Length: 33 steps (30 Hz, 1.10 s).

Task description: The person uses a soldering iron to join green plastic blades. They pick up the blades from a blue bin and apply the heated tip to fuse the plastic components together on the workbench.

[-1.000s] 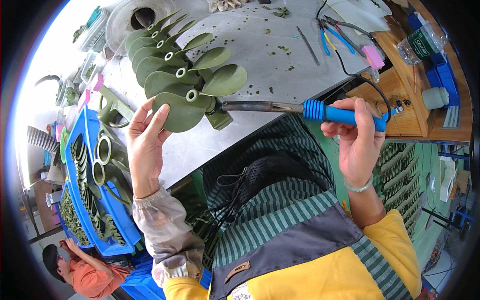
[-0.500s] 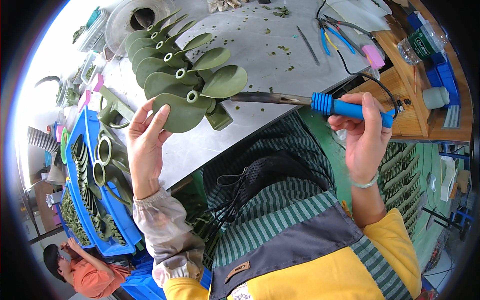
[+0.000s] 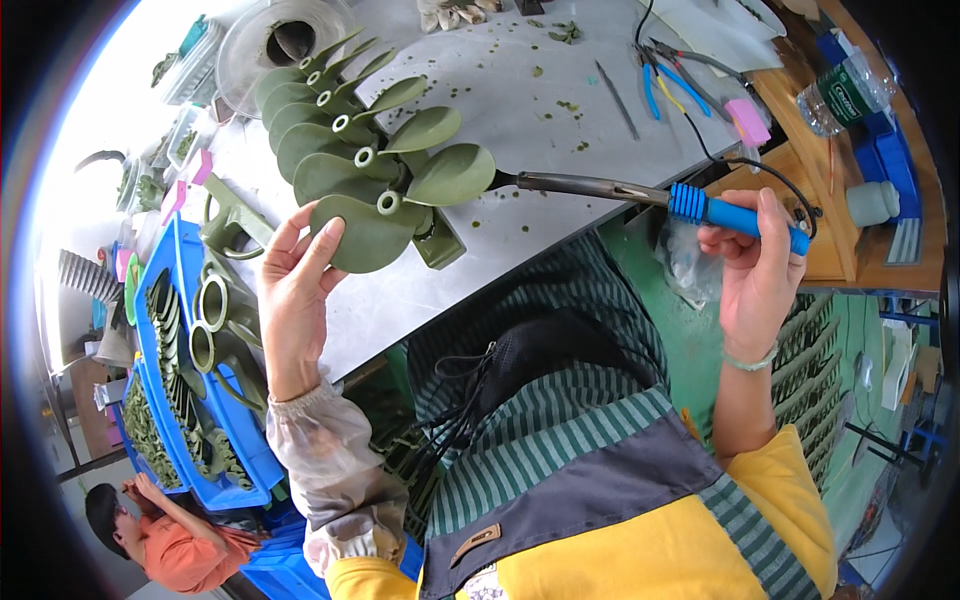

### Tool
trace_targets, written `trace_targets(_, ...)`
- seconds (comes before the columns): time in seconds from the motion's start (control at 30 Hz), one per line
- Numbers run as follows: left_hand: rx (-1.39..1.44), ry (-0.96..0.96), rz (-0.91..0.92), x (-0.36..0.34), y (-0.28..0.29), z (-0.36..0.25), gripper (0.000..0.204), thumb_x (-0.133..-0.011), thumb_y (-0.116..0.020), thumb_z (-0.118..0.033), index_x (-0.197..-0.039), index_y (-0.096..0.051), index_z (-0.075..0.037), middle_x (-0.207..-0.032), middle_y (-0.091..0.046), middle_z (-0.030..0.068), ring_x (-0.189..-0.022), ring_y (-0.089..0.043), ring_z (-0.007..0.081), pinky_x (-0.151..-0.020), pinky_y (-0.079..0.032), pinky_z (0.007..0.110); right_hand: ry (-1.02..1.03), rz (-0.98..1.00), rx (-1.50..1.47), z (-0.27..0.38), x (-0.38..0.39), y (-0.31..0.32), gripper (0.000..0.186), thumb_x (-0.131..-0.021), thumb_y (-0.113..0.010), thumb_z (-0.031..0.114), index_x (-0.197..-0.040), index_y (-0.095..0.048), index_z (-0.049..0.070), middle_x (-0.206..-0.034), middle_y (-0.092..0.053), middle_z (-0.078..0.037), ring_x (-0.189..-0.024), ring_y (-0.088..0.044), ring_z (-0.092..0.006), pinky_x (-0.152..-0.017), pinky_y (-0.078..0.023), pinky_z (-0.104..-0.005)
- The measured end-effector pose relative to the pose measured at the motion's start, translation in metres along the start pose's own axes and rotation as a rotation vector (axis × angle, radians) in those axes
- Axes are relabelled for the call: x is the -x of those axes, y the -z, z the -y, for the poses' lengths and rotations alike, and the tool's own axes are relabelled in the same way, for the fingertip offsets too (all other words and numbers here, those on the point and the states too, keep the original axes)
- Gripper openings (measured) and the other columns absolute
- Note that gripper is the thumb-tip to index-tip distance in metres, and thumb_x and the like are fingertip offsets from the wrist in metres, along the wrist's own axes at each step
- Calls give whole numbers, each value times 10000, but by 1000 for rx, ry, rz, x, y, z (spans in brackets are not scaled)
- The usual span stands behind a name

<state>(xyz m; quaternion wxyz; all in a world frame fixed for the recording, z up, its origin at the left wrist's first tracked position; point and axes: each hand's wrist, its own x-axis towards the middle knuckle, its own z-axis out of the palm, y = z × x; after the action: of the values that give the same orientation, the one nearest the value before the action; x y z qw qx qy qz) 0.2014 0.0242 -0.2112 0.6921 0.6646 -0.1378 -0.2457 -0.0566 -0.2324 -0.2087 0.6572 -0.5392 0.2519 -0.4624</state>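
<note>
A row of green wax-like propellers [image 3: 452, 176], each with rounded blades and a white-rimmed hub, is tilted over the near left of the grey table. My left hand [image 3: 295, 300] pinches the rounded blade [image 3: 368, 238] of the nearest propeller between thumb and fingers. In my right hand [image 3: 755, 285] is a soldering iron [image 3: 590, 187], gripped by its blue handle. Its metal shaft points left, and its dark tip is close to the right-hand blade of the nearest propeller; I cannot tell whether they touch. A black cord leaves the handle.
Green crumbs dot the grey table [image 3: 500, 90]. Pliers [image 3: 670, 85], a thin pointed tool [image 3: 617, 98] and a pink block [image 3: 747, 122] lie right. At left are a blue crate [image 3: 215, 492] of green parts, a round clear container [image 3: 235, 60], and an orange-shirted person [image 3: 185, 545].
My right hand has moved right with the soldering iron, drawing its tip out from among the blades. The left hand and propellers have shifted slightly.
</note>
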Motion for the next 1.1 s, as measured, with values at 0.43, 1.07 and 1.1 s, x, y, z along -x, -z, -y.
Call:
trace_targets(0.43,-67,41,-166,17,-5,-23,217,-929,-560,-173,-1115,-597,-69,-912,-638,20,-793,-598,60,-657,-499,200,-26,-25,-105,-20,-154,-10,295,-908,-586,241,-912,-612,-53,-819,-651,-95,-691,-658,-168,-680,-547,-269)
trace_targets(1.07,-413,-117,-294,-5,20,-43,261,-962,-502,-186,-1142,-562,-7,-857,-609,28,-804,-591,83,-665,-489,222,-495,370,-136,-122,-453,-89,319,-815,-720,257,-967,-591,8,-881,-619,-90,-860,-634,-177,-813,-542,-272)
trace_targets(1.1,-255,-87,-295,-17,15,-44,286,-960,-507,-199,-1168,-546,-7,-911,-609,28,-845,-589,88,-698,-490,230,-521,357,-128,-123,-455,-87,331,-810,-726,258,-979,-590,7,-871,-613,-83,-837,-625,-170,-805,-540,-273)
